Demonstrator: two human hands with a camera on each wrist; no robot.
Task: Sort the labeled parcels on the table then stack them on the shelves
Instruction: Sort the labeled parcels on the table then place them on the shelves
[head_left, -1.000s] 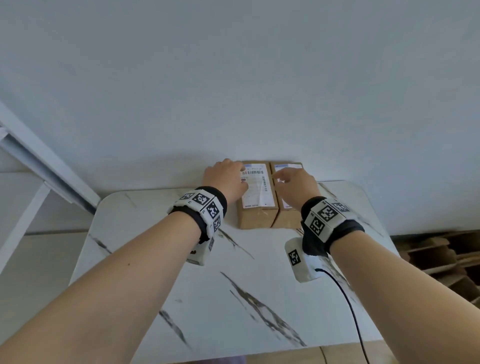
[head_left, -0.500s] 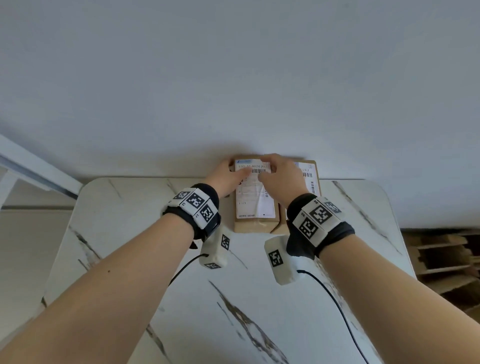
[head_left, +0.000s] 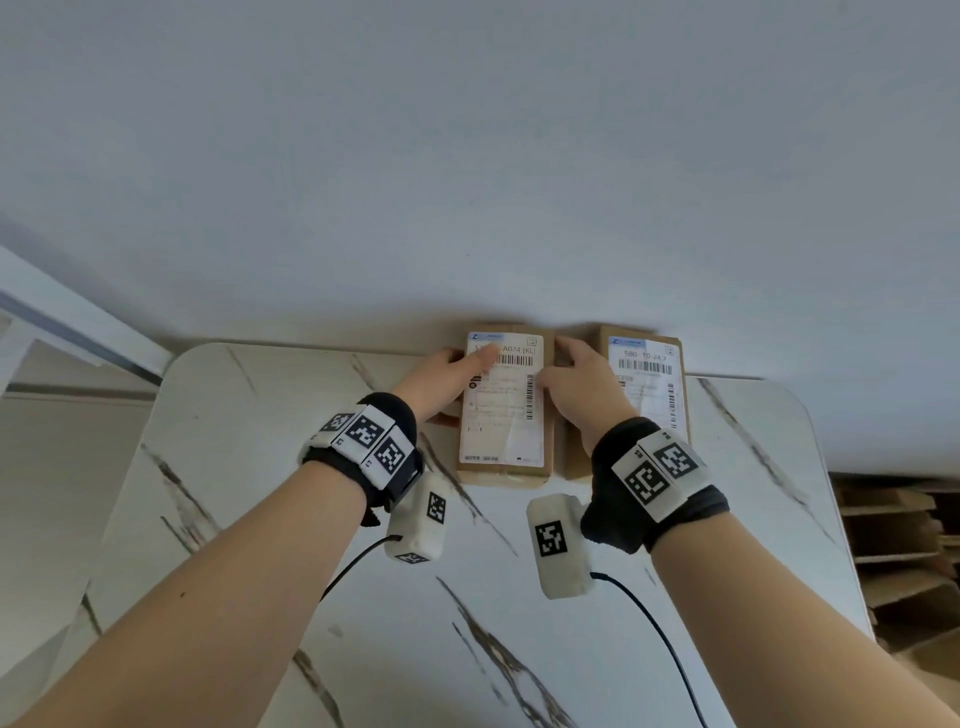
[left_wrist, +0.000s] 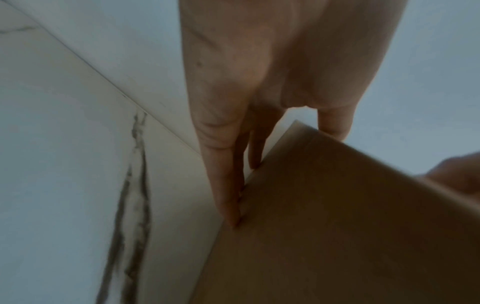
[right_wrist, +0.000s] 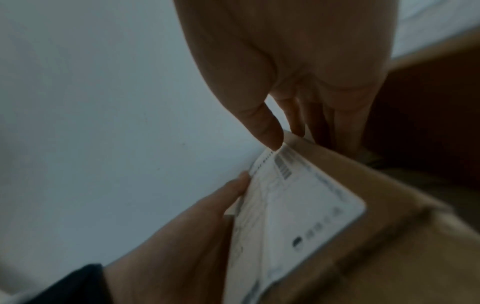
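Two brown cardboard parcels with white shipping labels lie at the far edge of the marble table (head_left: 291, 545), against the wall. Both hands hold the left parcel (head_left: 503, 410). My left hand (head_left: 445, 373) grips its left side, thumb lying on the label and fingers (left_wrist: 228, 185) running down the cardboard side (left_wrist: 337, 226). My right hand (head_left: 577, 384) sits in the gap between the parcels, thumb on the label's (right_wrist: 298, 205) top edge and fingers down the parcel's right side. The right parcel (head_left: 649, 384) lies untouched beside it.
A white shelf frame (head_left: 57, 322) rises at the left past the table. Stacked flat cardboard (head_left: 898, 551) lies on the floor at the right. The wall stands directly behind the parcels. Cables trail from the wrist cameras over the table's near part.
My right hand left the right parcel and came onto the left parcel's right side. A gap has opened between the two parcels, which touched before. My left hand stays on the left parcel.
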